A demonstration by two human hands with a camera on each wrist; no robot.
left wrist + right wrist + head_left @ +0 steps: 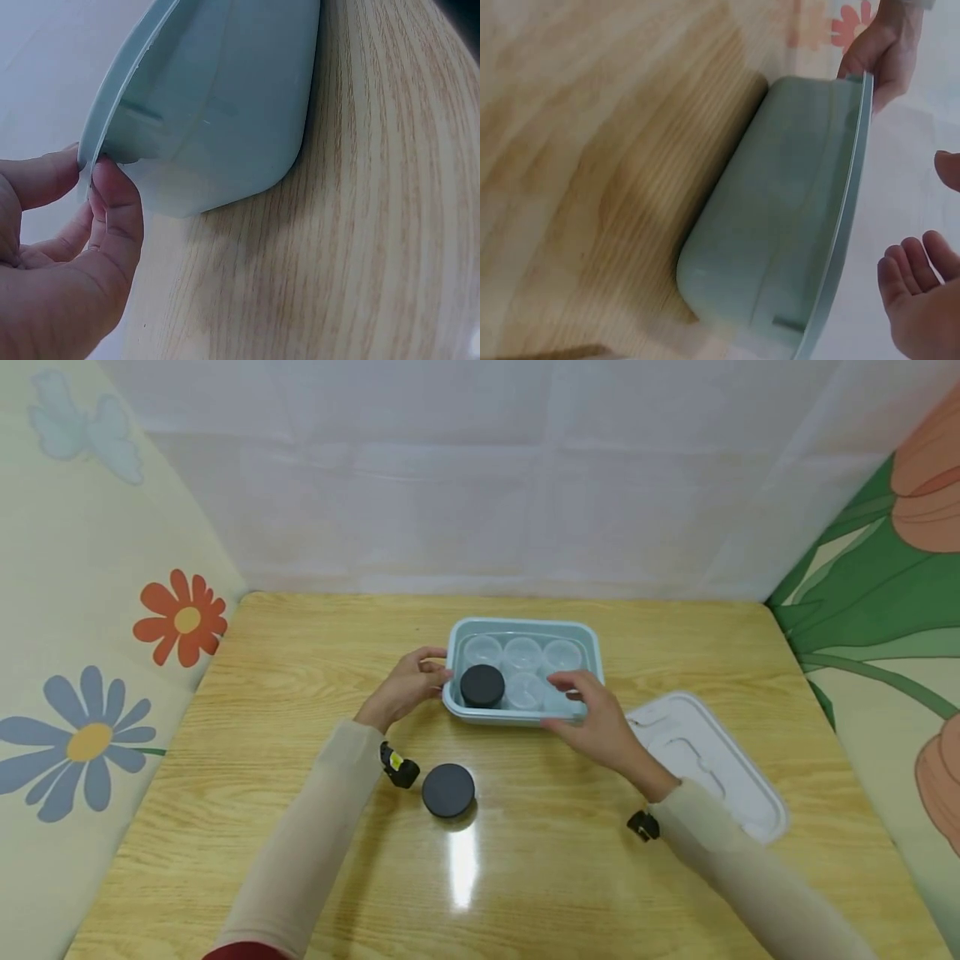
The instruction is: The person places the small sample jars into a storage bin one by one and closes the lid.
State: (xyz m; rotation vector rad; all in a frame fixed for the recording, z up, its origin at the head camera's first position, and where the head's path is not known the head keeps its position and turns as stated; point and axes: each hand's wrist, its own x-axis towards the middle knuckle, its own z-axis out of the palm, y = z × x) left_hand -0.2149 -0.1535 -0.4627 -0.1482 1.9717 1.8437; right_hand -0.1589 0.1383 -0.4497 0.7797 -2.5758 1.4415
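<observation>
A light blue plastic bin (517,717) stands on the table. Inside it sit several clear round containers (522,653) and, at front left, a black round lid or black-topped jar (482,686). My left hand (408,687) is at the bin's left end, and in the left wrist view its thumb and fingers pinch the rim (112,97). Over the bin's front right corner hovers my right hand (596,722), thumb and fingers apart. The right wrist view shows nothing between them. Part of the bin's contents is hidden under this hand.
Another black round lid or black-topped jar (448,791) rests on the table in front of the bin, beside the left wrist. A white tray-shaped lid (738,777) lies at the right, partly under the right forearm. Behind the table hangs a white cloth (480,510).
</observation>
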